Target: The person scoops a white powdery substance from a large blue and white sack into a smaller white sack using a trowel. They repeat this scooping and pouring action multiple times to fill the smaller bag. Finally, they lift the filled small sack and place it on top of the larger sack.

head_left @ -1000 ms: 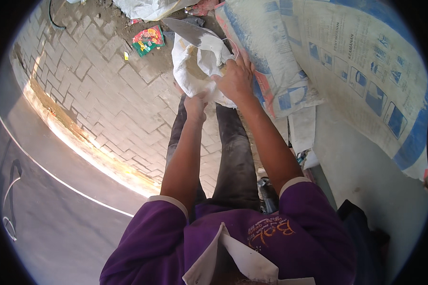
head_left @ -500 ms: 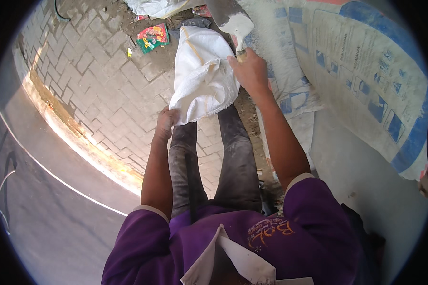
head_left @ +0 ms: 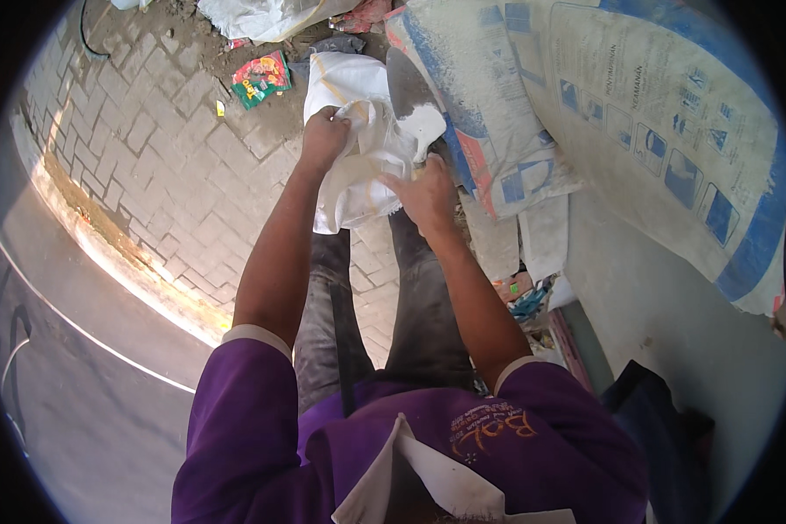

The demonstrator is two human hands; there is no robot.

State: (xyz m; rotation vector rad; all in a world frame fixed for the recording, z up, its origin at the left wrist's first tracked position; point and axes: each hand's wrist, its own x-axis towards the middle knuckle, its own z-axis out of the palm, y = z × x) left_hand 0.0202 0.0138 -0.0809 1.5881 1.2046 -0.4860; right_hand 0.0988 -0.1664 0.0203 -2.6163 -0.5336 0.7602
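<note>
A white woven sack (head_left: 355,179) with a yellow stripe hangs in front of my legs, its mouth gaping toward me. My left hand (head_left: 325,140) pinches the sack's rim on the far left side. Close to the sack's right edge, my right hand (head_left: 426,194) is closed round the handle of a trowel (head_left: 404,86), with the thumb toward the sack's mouth. The trowel's grey blade points away from me and has white residue near the handle. Whether the right fingers also grip the cloth I cannot tell. The inside of the sack is mostly hidden.
A large printed white-and-blue bag (head_left: 655,113) leans at the right, beside another dusty bag (head_left: 498,113). A red-green wrapper (head_left: 260,79) lies on the paving (head_left: 183,131). White sacking (head_left: 266,17) lies farther off. Litter (head_left: 533,301) sits right of my legs.
My left hand has moved from the sack's lower left edge up to its far rim. The sack's mouth has opened wider. My right hand, with the trowel, has come lower and nearer.
</note>
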